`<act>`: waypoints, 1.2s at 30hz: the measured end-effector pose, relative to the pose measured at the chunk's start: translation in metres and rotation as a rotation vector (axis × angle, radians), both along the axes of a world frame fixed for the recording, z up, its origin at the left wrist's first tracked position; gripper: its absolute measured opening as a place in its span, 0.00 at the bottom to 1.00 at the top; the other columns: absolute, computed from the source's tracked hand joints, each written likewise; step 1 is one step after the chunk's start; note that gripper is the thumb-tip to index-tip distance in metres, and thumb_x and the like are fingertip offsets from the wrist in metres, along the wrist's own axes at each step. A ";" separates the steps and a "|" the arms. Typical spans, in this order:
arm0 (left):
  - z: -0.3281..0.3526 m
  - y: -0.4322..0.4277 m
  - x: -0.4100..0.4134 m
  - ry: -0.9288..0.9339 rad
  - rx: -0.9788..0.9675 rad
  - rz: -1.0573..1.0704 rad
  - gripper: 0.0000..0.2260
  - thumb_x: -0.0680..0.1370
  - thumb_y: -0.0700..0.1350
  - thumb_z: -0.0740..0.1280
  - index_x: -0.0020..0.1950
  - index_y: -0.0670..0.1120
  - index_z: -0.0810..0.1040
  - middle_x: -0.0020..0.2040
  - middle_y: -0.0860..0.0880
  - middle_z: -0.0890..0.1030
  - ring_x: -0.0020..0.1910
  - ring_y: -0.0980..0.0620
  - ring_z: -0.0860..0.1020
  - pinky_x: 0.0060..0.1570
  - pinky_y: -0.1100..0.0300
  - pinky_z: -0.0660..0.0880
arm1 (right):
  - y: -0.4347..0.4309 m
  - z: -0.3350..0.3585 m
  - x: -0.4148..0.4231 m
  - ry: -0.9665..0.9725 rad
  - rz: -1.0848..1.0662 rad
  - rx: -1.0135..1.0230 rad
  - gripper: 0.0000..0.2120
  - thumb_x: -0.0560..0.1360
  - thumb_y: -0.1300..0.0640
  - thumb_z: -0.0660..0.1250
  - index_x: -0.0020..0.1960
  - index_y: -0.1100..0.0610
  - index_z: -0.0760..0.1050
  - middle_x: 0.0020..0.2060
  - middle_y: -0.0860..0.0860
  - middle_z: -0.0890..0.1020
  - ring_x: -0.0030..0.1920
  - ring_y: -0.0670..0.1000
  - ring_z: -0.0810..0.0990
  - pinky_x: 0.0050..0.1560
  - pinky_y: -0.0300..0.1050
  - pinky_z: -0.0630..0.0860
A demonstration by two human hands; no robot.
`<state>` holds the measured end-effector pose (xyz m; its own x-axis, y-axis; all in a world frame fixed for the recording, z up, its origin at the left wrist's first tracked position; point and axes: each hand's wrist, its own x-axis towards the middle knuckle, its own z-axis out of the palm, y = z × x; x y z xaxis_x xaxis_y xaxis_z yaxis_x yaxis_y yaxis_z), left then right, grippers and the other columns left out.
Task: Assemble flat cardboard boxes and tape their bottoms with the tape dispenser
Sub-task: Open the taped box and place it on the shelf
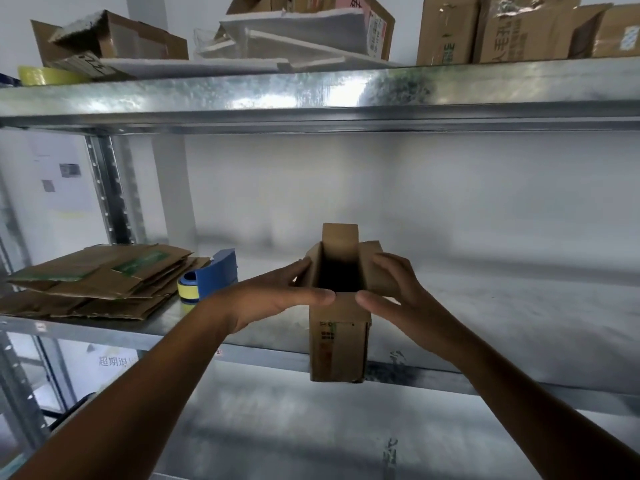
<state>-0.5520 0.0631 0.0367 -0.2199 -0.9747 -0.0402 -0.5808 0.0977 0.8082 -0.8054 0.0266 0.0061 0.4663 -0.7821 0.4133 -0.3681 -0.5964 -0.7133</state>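
In front of the middle shelf point(485, 306), one small box point(339, 341) is already squared up into a tube, the flaps at its upturned end standing open. The left hand point(273, 296) and right hand point(398, 292) clasp its sides, thumbs on the near rim. Folding and taping look yet to be done. The tape dispenser point(211, 277) sits on the shelf beside the stack of flat boxes point(97, 278).

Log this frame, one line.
left hand, right hand: hold small brown cardboard box | upper flaps: open | blue tape dispenser: untouched on metal shelf beside flat cardboard stack
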 end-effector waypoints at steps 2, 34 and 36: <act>-0.006 -0.002 -0.002 -0.011 -0.072 0.025 0.50 0.64 0.73 0.72 0.81 0.65 0.54 0.79 0.61 0.64 0.77 0.54 0.64 0.74 0.53 0.64 | -0.003 -0.007 -0.006 0.057 0.002 -0.017 0.47 0.63 0.22 0.63 0.77 0.33 0.53 0.68 0.20 0.55 0.74 0.33 0.56 0.66 0.34 0.62; 0.092 -0.126 -0.014 -0.734 -0.233 -0.155 0.29 0.81 0.65 0.60 0.80 0.58 0.62 0.80 0.55 0.62 0.75 0.51 0.65 0.67 0.56 0.63 | -0.048 0.011 0.011 0.354 -0.063 -0.252 0.33 0.70 0.23 0.60 0.70 0.38 0.69 0.72 0.35 0.67 0.71 0.38 0.66 0.68 0.45 0.72; 0.082 -0.144 -0.019 -0.832 -0.229 -0.165 0.28 0.81 0.63 0.62 0.79 0.54 0.63 0.78 0.52 0.67 0.72 0.48 0.69 0.68 0.51 0.68 | -0.048 0.014 0.015 0.385 -0.069 -0.271 0.34 0.69 0.22 0.59 0.69 0.38 0.69 0.72 0.35 0.67 0.70 0.37 0.65 0.68 0.43 0.72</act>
